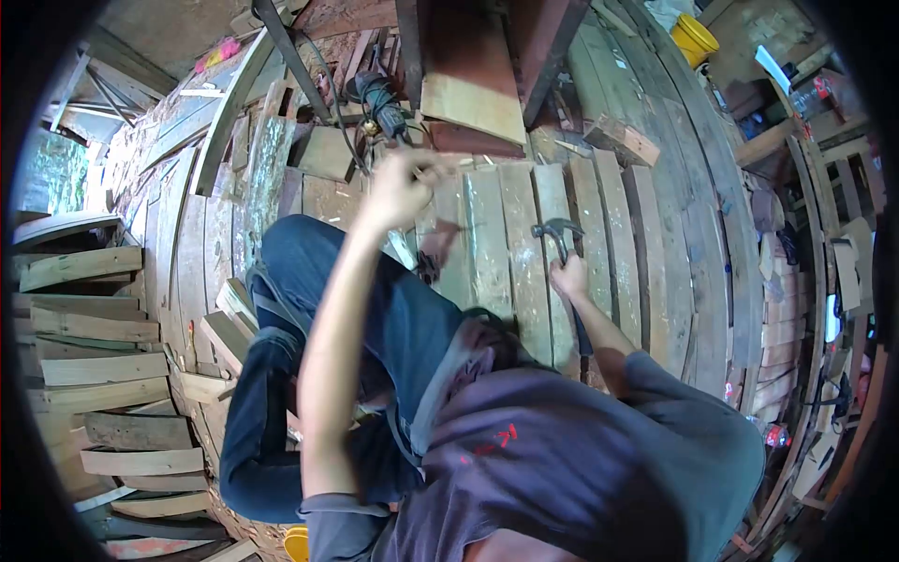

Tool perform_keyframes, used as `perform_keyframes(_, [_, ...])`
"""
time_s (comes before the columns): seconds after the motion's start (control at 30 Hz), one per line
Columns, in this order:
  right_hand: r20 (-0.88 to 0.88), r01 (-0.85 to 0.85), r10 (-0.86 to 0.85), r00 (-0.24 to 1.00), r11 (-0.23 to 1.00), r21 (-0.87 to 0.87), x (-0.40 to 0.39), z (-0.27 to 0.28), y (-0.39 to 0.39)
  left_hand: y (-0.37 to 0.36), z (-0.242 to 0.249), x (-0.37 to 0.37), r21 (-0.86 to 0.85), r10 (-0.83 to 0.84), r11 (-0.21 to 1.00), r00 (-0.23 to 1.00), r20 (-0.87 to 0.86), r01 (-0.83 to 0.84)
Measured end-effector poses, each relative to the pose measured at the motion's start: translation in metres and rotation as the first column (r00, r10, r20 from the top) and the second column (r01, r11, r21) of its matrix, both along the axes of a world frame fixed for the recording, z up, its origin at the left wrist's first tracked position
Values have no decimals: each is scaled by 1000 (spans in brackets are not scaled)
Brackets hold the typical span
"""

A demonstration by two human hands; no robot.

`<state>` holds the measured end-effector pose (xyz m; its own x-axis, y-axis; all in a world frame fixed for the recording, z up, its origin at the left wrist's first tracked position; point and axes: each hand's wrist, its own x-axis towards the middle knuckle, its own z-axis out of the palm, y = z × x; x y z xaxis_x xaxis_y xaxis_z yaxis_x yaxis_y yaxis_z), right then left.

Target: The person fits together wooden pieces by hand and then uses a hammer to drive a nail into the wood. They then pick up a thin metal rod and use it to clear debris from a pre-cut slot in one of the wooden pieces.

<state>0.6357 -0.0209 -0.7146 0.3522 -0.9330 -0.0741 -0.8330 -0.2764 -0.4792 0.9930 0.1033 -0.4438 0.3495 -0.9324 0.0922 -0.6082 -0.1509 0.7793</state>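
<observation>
My right hand is wrapped round the handle of a claw hammer. The hammer's dark metal head points away from me, over a row of wooden slats. On the other side, my left hand is raised in front of my bent knee, and motion blurs its fingers. They look curled, but whether they hold anything cannot be made out. Just beyond that hand lies a dark power tool with a cord. A pale board leans between dark upright posts past the slats.
A short wooden block lies at the far end of the slats. Curved wooden pieces are stacked to my left. A yellow bucket stands at the far right. Long planks and clutter line the right side.
</observation>
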Motion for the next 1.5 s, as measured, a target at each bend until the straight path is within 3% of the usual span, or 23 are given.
perform_keyframes(0.07, [-45,27,-26,999,999,34,5,8,-1,-18,-64,-15,66,10,998,1000,-25,-9])
perform_keyframes(0.1, [-36,41,-39,999,997,63,7,13,0,-26,-91,-22,230,65,972,996,-55,-51])
perform_keyframes(0.13, [-27,59,-57,998,994,93,7,15,1,-33,-100,-30,369,86,925,996,29,-90])
perform_keyframes(0.17, [11,92,-96,995,979,181,7,13,1,-36,-122,-30,390,85,914,993,83,-111])
perform_keyframes(0.2, [6,77,-79,997,987,140,5,12,2,-39,-144,-30,412,83,902,988,134,-131])
perform_keyframes(0.27, [-1,49,-49,999,997,54,10,23,4,-48,-154,-23,511,40,850,982,184,-131])
perform_keyframes(0.4, [-19,79,-78,997,991,107,14,27,5,-55,-166,-1,604,-38,790,974,226,-109])
perform_keyframes(0.53, [-57,46,-41,998,995,86,14,24,2,-49,-213,9,438,0,893,971,238,-107])
perform_keyframes(0.6, [-48,52,-48,998,995,90,12,23,2,-43,-231,11,424,-21,904,989,148,-44])
perform_keyframes(0.77, [-86,25,-21,996,999,48,16,24,3,-25,-235,17,313,-218,931,974,59,189])
perform_keyframes(0.87, [-40,23,-20,999,996,81,15,27,1,-29,-236,8,322,-200,934,974,104,157])
perform_keyframes(0.97, [-47,23,-21,999,998,53,15,24,1,-36,-230,-6,226,-225,956,963,147,189])
perform_keyframes(1.07, [-49,28,-25,998,998,58,15,24,1,-49,-219,-14,167,-344,934,921,180,317])
perform_keyframes(1.23, [-36,44,-41,998,995,88,14,24,1,-70,-215,-24,445,-504,816,831,236,369])
perform_keyframes(1.37, [-30,51,-48,998,995,91,17,28,2,-67,-244,-31,338,-468,869,821,326,361])
perform_keyframes(1.5, [-32,34,-33,999,998,56,14,26,2,-67,-244,-36,351,-436,888,787,437,297])
